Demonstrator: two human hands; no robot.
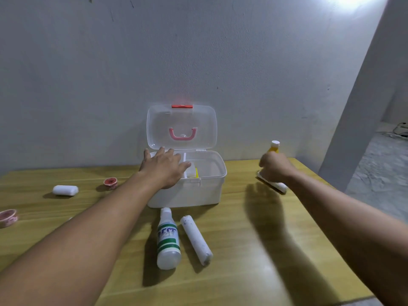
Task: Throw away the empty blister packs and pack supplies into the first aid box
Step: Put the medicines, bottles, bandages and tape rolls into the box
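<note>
The white first aid box (212, 191) stands open at the back of the table, its clear lid (198, 120) leaning on the wall. My left hand (164, 167) lies flat with spread fingers over the box's left half. A small yellow item (196, 172) shows inside. To the right, my right hand (274, 165) is closed around a yellow bottle with a white cap (274, 146); a white flat pack (277, 186) sits just under that hand. A white and green bottle (167, 239) and a white roll (196, 239) lie in front of the box.
On the left of the wooden table (254, 272) lie a white gauze roll (65, 190) and a red tape roll (110, 182). Another pinkish roll (7, 217) sits at the left edge. The table's right edge drops to a grey floor (379, 168).
</note>
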